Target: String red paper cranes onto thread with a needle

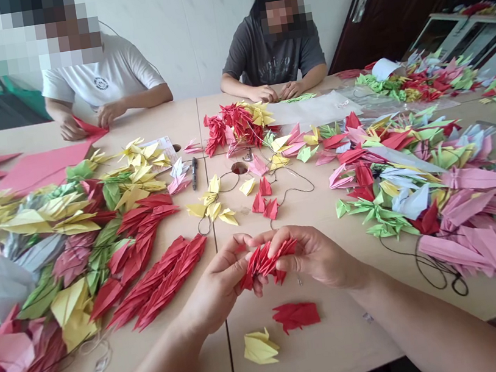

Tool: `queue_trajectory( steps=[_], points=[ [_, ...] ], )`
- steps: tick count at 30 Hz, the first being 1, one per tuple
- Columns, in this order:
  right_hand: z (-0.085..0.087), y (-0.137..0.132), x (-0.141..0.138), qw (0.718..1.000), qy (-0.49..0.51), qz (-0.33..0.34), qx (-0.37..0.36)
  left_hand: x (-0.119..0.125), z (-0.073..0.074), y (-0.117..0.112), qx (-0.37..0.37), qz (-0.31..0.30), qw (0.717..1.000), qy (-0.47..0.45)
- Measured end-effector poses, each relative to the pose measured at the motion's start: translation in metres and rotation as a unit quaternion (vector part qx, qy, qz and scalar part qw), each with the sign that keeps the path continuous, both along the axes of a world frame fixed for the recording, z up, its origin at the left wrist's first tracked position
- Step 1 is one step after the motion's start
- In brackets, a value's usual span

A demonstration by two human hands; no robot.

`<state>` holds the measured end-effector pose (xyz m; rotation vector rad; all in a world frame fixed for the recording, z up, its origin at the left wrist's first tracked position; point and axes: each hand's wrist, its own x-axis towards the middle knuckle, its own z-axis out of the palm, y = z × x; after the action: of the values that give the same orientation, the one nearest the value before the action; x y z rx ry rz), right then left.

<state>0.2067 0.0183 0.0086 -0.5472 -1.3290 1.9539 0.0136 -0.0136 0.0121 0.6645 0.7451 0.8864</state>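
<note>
A bunch of red folded-paper pieces [265,260], which look like origami cranes stacked together, is held between both hands above the table. My left hand [218,285] grips its left end, thumb on top and fingertips showing beneath. My right hand [320,256] pinches the right end with curled fingers. Below the hands lie a red folded-paper piece [296,316] and a yellow folded-paper piece [260,347]. Just beyond them are several small red pieces [263,201] and several yellow ones [211,200], near a thin black cord [299,190].
Heaps of coloured folded paper flank me, including red stacks [164,281] at left and pink stacks [479,227] at right. A black pen [194,174] lies near a round table hole [239,167]. Across the table [218,107], two people handle paper; one holds a red sheet [91,129].
</note>
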Motion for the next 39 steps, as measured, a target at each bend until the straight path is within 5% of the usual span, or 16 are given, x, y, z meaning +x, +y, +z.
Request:
queue_trajectory(
  steps=[6,15,23,32,39],
  points=[
    [-0.001,0.001,-0.003,1.0,0.01,-0.007,-0.001,0.001,0.002,0.0,-0.005,0.001,1.0,0.004],
    [-0.002,0.009,0.0,0.986,0.019,-0.152,-0.061,0.0,-0.004,0.002,0.036,0.042,0.998,0.041],
    [0.001,0.012,0.001,0.982,0.041,-0.149,-0.109,0.0,-0.004,0.003,0.066,0.096,0.988,0.101],
    [0.003,0.004,0.0,0.997,-0.008,-0.07,0.002,0.001,-0.002,0.003,0.081,0.14,0.979,0.126],
    [0.004,0.0,-0.004,0.988,-0.09,-0.105,0.063,0.005,0.002,-0.001,0.112,0.148,0.963,0.195]
  ],
)
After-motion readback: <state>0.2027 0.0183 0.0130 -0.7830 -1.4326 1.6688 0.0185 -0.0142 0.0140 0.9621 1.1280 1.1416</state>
